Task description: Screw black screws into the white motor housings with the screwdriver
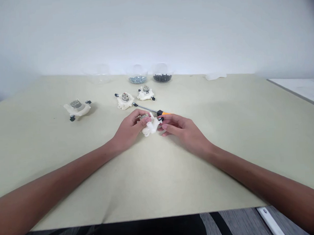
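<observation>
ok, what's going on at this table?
A person's left hand holds a white plastic part with a motor; the right hand is at the black fitting on its edge. A screwdriver lies just beyond the hands. Three similar assemblies sit on the table, one off left, two farther back. Two clear bowls of small pieces stand behind.

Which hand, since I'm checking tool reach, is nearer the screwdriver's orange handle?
Right. The right hand is just in front of the orange handle, partly hiding it; the left hand, holding the white part, is farther off to the handle's left.
</observation>
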Motion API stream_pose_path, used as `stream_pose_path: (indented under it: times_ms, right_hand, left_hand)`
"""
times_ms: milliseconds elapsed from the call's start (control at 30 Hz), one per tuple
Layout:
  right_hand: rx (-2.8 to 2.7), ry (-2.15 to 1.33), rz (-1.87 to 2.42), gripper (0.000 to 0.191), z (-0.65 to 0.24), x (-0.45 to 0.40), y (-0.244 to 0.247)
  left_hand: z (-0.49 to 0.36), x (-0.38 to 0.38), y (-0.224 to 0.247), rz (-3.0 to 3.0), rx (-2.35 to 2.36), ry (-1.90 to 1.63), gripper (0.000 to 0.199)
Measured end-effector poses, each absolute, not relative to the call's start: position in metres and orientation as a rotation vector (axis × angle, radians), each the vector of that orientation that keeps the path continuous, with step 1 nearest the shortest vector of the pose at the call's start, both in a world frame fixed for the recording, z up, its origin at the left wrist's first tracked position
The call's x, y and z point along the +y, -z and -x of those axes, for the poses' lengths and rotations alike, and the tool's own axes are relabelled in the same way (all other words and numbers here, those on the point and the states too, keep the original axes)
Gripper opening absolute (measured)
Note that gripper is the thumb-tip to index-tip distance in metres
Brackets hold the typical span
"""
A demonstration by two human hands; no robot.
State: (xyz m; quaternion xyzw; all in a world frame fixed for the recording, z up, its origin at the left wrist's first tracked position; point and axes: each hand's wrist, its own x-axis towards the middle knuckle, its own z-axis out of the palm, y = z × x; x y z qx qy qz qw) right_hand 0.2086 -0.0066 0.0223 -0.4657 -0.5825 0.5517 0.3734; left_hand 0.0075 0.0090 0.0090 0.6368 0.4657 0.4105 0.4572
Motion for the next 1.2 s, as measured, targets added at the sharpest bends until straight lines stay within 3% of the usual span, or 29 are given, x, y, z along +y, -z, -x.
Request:
stream_pose_path:
  times_ms: [667, 1200]
  right_hand:
    - [-1.526, -1.273, 1.313, 0.024, -0.208, -0.013, -0.030]
    - [-1.714, -1.029, 1.339, 0.024, -0.210, -0.007, -0.016]
  left_hand:
    - [-0.011, 0.008, -0.012, -1.626, 1.259, -0.983, 0.025]
    - [-0.010, 0.004, -0.010, -1.709, 1.125, -0.886, 0.034]
